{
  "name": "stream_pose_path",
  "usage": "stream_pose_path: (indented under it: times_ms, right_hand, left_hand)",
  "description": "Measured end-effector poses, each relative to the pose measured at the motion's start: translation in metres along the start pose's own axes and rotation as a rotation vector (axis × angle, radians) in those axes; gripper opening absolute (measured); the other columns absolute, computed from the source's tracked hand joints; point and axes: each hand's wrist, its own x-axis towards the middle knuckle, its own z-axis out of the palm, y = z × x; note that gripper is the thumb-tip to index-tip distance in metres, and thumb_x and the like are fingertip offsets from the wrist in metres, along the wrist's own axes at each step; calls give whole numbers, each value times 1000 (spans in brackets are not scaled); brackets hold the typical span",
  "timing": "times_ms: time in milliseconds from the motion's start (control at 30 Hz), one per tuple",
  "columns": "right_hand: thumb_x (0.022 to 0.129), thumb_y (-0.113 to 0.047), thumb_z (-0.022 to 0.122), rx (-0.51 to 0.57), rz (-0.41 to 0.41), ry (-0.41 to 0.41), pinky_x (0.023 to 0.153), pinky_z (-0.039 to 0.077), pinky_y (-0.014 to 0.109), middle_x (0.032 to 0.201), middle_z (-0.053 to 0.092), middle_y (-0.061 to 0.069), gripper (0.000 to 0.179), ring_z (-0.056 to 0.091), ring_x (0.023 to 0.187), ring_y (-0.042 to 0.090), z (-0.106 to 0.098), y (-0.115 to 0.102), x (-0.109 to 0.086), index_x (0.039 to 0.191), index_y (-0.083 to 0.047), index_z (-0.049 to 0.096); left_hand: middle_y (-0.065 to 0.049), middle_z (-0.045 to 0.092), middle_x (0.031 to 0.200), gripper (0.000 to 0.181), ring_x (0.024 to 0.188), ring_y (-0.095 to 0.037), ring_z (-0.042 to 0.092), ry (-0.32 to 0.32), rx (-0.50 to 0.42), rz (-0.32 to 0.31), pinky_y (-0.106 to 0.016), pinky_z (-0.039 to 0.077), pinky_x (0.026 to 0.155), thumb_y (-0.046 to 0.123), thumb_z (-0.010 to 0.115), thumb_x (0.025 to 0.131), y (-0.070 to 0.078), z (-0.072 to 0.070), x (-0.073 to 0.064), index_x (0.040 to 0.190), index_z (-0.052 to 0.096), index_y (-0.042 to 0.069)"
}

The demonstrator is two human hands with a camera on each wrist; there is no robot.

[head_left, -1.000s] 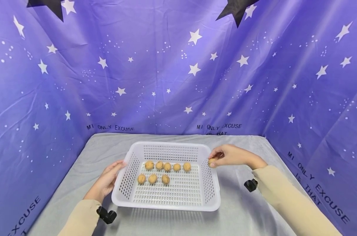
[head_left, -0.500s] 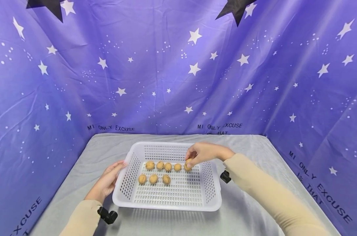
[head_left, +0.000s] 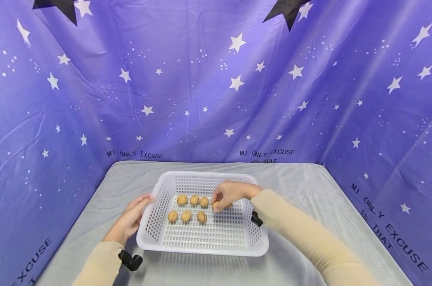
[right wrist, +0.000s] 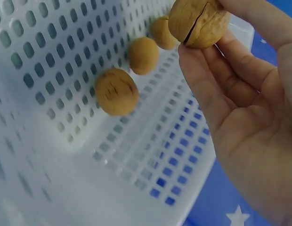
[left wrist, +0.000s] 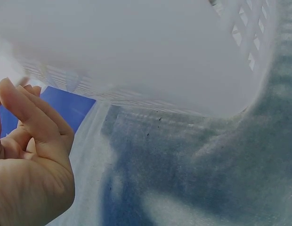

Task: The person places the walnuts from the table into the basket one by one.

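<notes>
A white plastic basket with slotted walls stands in front of me, with walnuts in two rows on its bottom. My left hand holds the basket's left rim with its fingertips. Inside the basket, over the right part of the back row, my right hand pinches a cracked walnut between thumb and fingers. One walnut is partly hidden behind that hand. To its left lie more back-row walnuts, the closest being a walnut. The front row ends with a walnut.
Grey cloth covers the table under the basket. Purple star-printed curtains enclose the back and both sides. Each wrist carries a small black camera, such as the left camera.
My right hand has come from outside the right wall into the basket and moved left along the back row. The left hand keeps its place on the rim.
</notes>
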Motion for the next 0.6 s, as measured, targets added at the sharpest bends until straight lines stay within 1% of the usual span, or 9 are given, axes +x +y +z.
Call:
stream_pose_path:
  times_ms: [133, 267, 433, 533, 600]
  right_hand:
    - [79, -21, 86, -71, 19, -14, 82, 53, 22, 91, 71, -10, 23, 64, 86, 3, 9, 2, 9, 98, -13, 75]
    - [78, -19, 86, -82, 50, -26, 82, 53, 22, 89, 71, -10, 21, 64, 85, 4, 18, 7, 15, 95, -14, 75]
    - [80, -19, 86, -91, 72, -35, 79, 53, 21, 85, 70, -12, 18, 63, 81, 2, 29, 11, 21, 94, -16, 75]
    - [80, -18, 86, -92, 65, -33, 76, 53, 20, 82, 70, -12, 16, 63, 78, 2, 33, 11, 23, 91, -15, 74]
    - [80, -18, 86, -90, 63, -30, 76, 53, 20, 81, 70, -12, 16, 63, 77, 3, 35, 11, 23, 90, -15, 74]
  left_hand:
    - [-9, 69, 108, 36, 93, -25, 71, 6, 9, -3, -42, 60, 78, 28, 59, 103, 0, 1, 1, 134, 50, 12]
    - [-9, 69, 109, 40, 94, -25, 71, 4, 13, -4, -42, 60, 79, 29, 59, 103, -1, 0, 1, 137, 47, 11]
    - [-7, 70, 106, 32, 91, -23, 72, 2, 1, 2, -40, 61, 76, 28, 59, 102, 0, -1, 0, 130, 52, 15]
    - [-6, 70, 106, 27, 91, -22, 72, -17, -1, 4, -39, 61, 76, 28, 59, 103, 0, -2, -1, 128, 54, 17]
    - [-7, 70, 106, 26, 91, -23, 72, -18, -11, 5, -40, 60, 77, 28, 59, 103, 0, -2, -1, 126, 55, 18]
